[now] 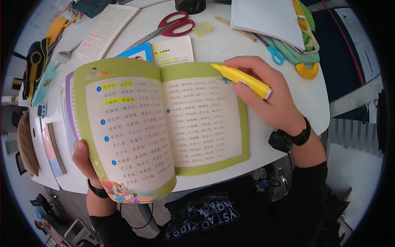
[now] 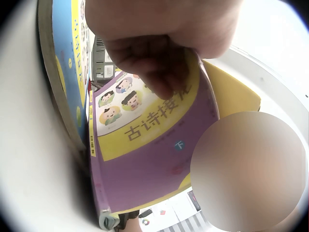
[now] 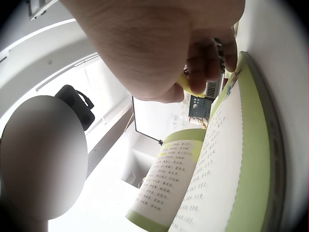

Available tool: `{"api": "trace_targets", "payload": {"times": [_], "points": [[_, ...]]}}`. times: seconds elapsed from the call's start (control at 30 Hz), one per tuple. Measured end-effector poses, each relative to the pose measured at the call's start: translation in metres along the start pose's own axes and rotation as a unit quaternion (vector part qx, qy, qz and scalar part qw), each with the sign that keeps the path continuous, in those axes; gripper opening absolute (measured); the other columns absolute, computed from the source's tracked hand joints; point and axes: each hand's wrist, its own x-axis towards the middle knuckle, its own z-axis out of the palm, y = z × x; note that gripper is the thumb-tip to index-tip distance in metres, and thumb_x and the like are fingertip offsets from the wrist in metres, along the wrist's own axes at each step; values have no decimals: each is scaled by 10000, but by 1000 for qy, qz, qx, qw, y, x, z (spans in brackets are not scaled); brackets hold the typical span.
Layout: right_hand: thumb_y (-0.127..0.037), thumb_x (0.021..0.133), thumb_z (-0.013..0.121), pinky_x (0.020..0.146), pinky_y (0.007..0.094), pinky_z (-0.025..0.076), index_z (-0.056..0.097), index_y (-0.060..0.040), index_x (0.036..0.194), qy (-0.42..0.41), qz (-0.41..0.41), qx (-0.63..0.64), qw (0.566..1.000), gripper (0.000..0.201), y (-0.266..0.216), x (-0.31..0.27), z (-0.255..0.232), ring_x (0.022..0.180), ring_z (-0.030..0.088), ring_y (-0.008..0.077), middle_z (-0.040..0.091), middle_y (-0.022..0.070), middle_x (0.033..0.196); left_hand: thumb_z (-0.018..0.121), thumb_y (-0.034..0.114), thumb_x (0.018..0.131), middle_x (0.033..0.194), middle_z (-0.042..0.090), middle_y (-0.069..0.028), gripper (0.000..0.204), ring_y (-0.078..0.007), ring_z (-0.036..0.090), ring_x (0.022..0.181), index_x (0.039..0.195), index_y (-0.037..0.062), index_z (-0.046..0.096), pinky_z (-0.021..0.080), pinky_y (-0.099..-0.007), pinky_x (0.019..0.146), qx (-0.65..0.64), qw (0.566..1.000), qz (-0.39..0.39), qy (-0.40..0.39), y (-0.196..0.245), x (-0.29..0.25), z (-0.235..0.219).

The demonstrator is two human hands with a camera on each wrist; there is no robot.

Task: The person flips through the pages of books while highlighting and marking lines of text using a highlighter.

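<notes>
An open book (image 1: 201, 123) with green-bordered pages lies tilted over the desk, its left page raised and curved. My left hand (image 1: 84, 162) grips it at the left edge, thumb on the front. Below, the left wrist view shows the fingers against the purple and yellow cover (image 2: 145, 179). Yellow highlighter marks cover some lines at the top of the left page. Over the right page's upper corner, my right hand (image 1: 267, 94) pinches a yellow highlighter (image 1: 251, 83) between thumb and fingers, its tip pointing left near the top green border.
Red-handled scissors (image 1: 177, 25), a small yellow block (image 1: 202, 29) and a blue-edged booklet (image 1: 138, 51) lie behind the book. Another printed book (image 1: 108, 31) is at the back left. Blue-handled scissors (image 1: 275, 54) and white paper (image 1: 267, 20) sit at the back right.
</notes>
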Motion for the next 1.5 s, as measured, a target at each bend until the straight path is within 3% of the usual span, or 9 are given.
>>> {"api": "trace_targets", "payload": {"times": [0.13,0.27,0.47,0.53,0.9,1.0,1.07,1.37,1.5], "points": [[-83,987,668,866,303,524,634,-39,1325,24,-10,9,1000,343,7,-1,4,986,665,187,713,95,1165,604,527,938,1499,531,-261,838,-411,636,1270,1554,-2,399,584,-565,977,-59,998,35,-2,-1,-9,-8],[-91,980,684,860,303,523,661,-45,1302,18,12,34,999,327,9,1,6,977,669,199,713,108,1130,614,437,942,1321,669,-254,782,-324,744,1080,1478,-105,438,643,-432,906,145,981,108,-70,-10,-8,-21],[-82,951,708,841,322,524,708,-43,1229,-13,16,4,1000,280,9,0,4,934,662,220,708,115,1067,631,406,903,1275,678,-281,775,-340,758,1025,1439,-127,460,652,-440,873,145,989,13,-27,1,-6,15],[-83,950,708,838,327,525,707,-47,1236,-8,4,-4,1000,289,12,1,6,926,663,232,707,118,1062,675,467,918,1189,732,-216,733,-264,763,985,1339,-123,573,625,-353,829,97,995,-21,-24,7,0,25],[-71,940,691,782,354,519,691,-26,1146,34,42,-33,998,211,17,1,4,869,655,277,689,134,1010,693,477,835,1304,671,-231,890,-283,731,1088,1463,-100,441,612,-359,895,162,986,-36,-17,-4,-1,20],[-79,931,702,791,363,524,694,-27,1151,13,17,-15,1000,226,11,-1,3,864,651,291,690,135,1009,704,463,828,1343,650,-224,899,-276,714,1132,1483,-87,425,601,-362,928,159,986,-53,-24,-6,-2,19],[-69,920,703,795,369,528,694,-21,1147,-33,-88,-53,994,232,8,0,5,849,646,305,694,141,1000,717,455,823,1356,644,-215,910,-275,706,1152,1497,-76,414,596,-372,944,150,986,-63,-24,-7,-1,20],[-48,893,708,802,389,536,700,-20,1125,19,13,-105,994,233,6,-2,-2,897,659,325,699,150,979,738,427,811,1390,625,-213,932,-283,701,1172,1518,-69,389,594,-379,955,130,989,-69,-34,-12,-1,12],[-50,887,711,790,388,537,702,-19,1105,-15,-30,-70,997,220,-2,-3,1,896,660,324,696,146,960,747,422,802,1393,622,-214,944,-285,699,1177,1523,-67,383,594,-380,956,125,989,-79,-28,-8,-1,17]]}}
